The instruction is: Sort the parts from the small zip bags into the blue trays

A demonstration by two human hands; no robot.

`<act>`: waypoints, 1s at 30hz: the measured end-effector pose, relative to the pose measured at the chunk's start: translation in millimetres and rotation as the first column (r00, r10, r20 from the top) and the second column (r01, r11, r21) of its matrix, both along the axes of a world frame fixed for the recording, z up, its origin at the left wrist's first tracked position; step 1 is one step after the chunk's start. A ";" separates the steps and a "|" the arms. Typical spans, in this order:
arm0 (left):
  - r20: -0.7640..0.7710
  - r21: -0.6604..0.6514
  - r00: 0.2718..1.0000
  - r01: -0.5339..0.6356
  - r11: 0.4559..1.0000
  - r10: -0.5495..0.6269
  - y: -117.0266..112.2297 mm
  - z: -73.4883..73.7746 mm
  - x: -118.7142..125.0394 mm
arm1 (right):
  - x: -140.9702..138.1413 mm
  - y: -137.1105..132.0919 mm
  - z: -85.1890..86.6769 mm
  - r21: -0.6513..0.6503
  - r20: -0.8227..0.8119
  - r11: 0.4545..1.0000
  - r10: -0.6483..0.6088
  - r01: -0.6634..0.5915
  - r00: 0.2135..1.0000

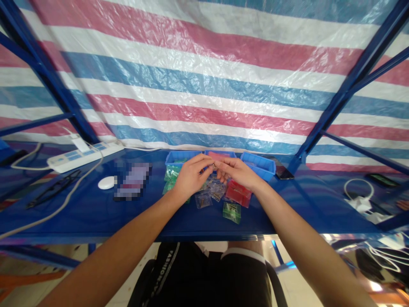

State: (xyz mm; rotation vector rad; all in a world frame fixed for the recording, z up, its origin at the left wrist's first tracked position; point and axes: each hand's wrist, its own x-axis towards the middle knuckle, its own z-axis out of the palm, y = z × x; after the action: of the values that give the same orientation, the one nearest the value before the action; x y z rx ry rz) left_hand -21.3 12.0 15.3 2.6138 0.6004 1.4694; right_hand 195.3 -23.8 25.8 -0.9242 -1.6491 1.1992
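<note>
Striped plastic sheeting [204,76] in red, white and blue hangs behind your workplace, and blue metal posts [348,81] stand at both sides. Under it you have a blue table [96,213], and you sit at its near edge.

Your left hand [191,175] and your right hand [239,171] meet over the middle of the table, with the fingertips touching each other. Both hands are curled and the fingers are pressed together around something very small; what it is, you cannot tell, because it is hidden between the fingers.

Directly under your hands lies a heap of small plastic bags. A red bag [238,192] is at 5 o'clock from your right hand, just beside the wrist. A green bag [231,211] lies at 6 o'clock from the red one, nearer to you. A clear bag [203,199] with small metal parts lies at 5 o'clock from your left hand. More green bags [171,174] lie at 9 o'clock from the left hand, partly under it.

At 12 o'clock from your hands three blue trays [259,165] stand in a row. A dark phone [283,172] lies at 3 o'clock from the trays, just beside them. Far at 9 o'clock you see a white round object [106,182], black glasses [54,187] and a white power strip [83,155] with its cable. At 3 o'clock, well apart, a white charger with cable [359,197] lies.
</note>
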 end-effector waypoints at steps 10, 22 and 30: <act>0.046 -0.223 0.996 -0.066 0.972 0.078 -2.7 2.5 2.9 | 3.3 5.4 -2.9 0.077 -0.066 0.992 -0.096 0.101 0.993; -0.028 -0.162 0.994 -0.110 0.981 0.107 -4.3 1.0 5.4 | 4.2 7.3 -2.6 0.116 -0.067 0.976 -0.175 0.182 0.982; -0.016 -0.026 1.000 0.027 0.999 -0.027 -2.5 2.2 4.5 | 5.2 9.3 -3.0 -0.052 -0.195 0.984 -0.175 0.168 0.965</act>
State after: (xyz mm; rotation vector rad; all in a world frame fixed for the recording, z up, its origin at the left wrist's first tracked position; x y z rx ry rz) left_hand -16.9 9.5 17.5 2.6070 0.5795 1.4244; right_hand 200.5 -14.5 22.9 -0.9175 -1.3647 1.1652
